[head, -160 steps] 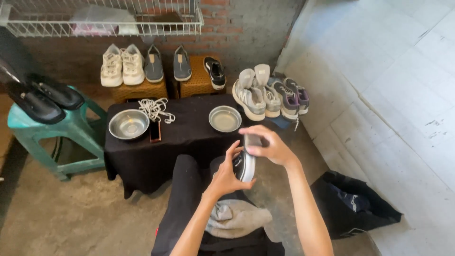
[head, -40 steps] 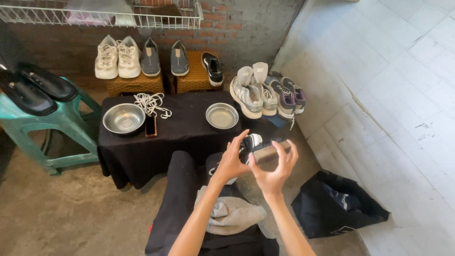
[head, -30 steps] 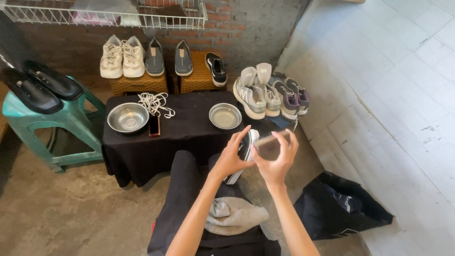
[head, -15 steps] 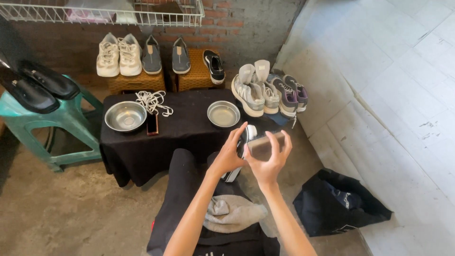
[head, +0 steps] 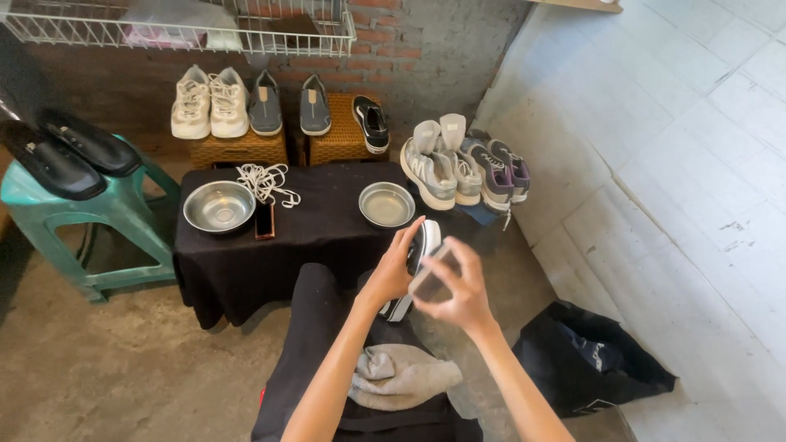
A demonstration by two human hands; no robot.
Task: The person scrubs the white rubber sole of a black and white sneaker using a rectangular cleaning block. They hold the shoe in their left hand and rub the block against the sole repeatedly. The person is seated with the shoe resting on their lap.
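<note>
Setting: bare concrete floor [head: 98, 368], brick wall behind, white painted wall at 3 o'clock.

Nearest, at 6 o'clock: grey cloth [head: 399, 376] crumpled on the person's dark-clad lap. Black bag [head: 594, 360] on the floor at 4 o'clock.

Centre: left hand [head: 393, 274] wrapped around a black sneaker with white sole [head: 413, 262], held on edge, toe up toward 12. Right hand [head: 458, 286] touches the shoe from the right, fingers closed on a small flat object [head: 432, 278] (blurred; cannot tell what it is).

Just beyond: low table under a black cloth [head: 319, 233]. On it a small steel bowl [head: 386, 205] at 12 o'clock, a larger steel bowl [head: 219, 206] at 10, a dark phone [head: 264, 219] just beside it, white laces [head: 264, 182] behind. Grey sneakers [head: 463, 168] crowd the table's right end, at 1 o'clock.

At 9 o'clock: green plastic stool [head: 82, 225] carrying black shoes [head: 65, 151].

Farthest: wicker stands [head: 237, 149] with white, grey and black shoes; wire rack [head: 180, 29] above.
</note>
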